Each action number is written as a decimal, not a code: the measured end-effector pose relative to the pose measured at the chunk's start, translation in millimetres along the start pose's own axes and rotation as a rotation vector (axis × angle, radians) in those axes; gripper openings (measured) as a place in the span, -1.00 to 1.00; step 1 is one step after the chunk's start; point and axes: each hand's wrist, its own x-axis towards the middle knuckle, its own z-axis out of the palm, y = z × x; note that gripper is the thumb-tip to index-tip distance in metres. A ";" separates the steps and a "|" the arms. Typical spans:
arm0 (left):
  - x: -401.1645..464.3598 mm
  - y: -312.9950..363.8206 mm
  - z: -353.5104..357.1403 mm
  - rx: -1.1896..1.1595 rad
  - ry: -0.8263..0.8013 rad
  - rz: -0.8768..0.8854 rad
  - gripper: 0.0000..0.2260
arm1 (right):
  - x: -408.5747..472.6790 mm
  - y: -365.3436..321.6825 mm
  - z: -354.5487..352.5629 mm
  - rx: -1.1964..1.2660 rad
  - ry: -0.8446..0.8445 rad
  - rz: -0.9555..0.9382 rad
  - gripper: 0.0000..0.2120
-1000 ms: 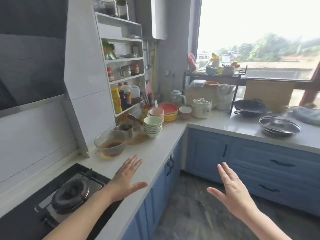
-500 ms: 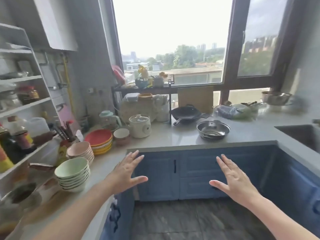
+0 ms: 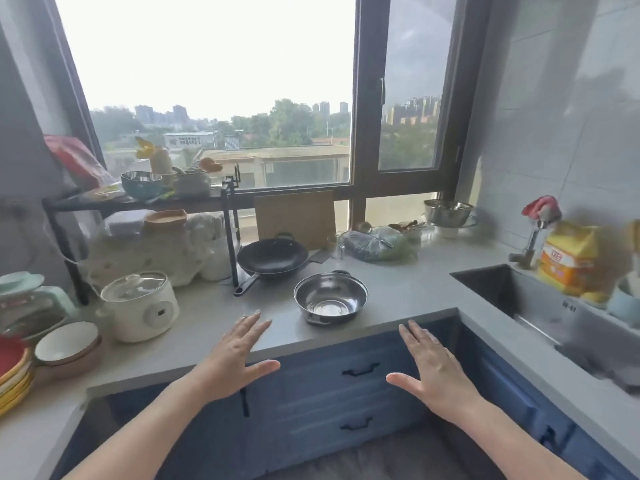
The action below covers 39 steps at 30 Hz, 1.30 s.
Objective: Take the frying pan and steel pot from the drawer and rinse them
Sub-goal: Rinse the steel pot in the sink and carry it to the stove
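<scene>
Both hands are raised palm-down with fingers spread, holding nothing. The left hand (image 3: 239, 355) hovers over the near edge of the grey countertop (image 3: 398, 292), and the right hand (image 3: 433, 365) hangs in front of the blue drawers (image 3: 346, 389), well apart from the left. The drawers are closed, their dark handles (image 3: 360, 368) showing between the two hands.

Just beyond the left hand's fingertips, slightly to the right, the steel pot (image 3: 330, 297) stands upright and empty on the countertop. Farther back and to its left sits the black frying pan (image 3: 272, 256), its handle pointing toward the near left. A brown cutting board (image 3: 294, 214) leans against the window sill behind the pan.

Left of the pan stand a black rack (image 3: 138, 202) and a white cooker with a glass lid (image 3: 140, 304). At the far right the sink (image 3: 530, 299) is set into the countertop, with a yellow packet (image 3: 571, 258) beside its tap.
</scene>
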 end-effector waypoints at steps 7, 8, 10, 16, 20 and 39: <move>130.2 21.5 20.6 -0.042 -0.009 0.018 0.11 | 107.7 56.8 -13.8 -0.019 -0.033 0.009 0.31; 145.6 20.8 23.7 -0.027 -0.009 0.020 0.11 | 123.2 61.6 -13.3 -0.023 -0.036 0.009 0.32; 175.6 17.5 30.1 -0.008 -0.014 0.017 0.10 | 155.3 70.4 -9.8 -0.029 -0.037 0.002 0.32; 260.5 -10.4 50.1 0.015 -0.062 -0.016 0.05 | 251.7 80.6 9.0 -0.006 -0.055 -0.043 -0.11; 306.2 -33.1 60.4 0.037 -0.098 -0.042 0.01 | 310.6 82.3 29.2 -0.030 -0.075 -0.062 0.13; 393.2 -82.3 148.5 0.014 -0.190 -0.261 0.11 | 438.7 121.4 122.8 -0.006 -0.335 -0.256 -0.03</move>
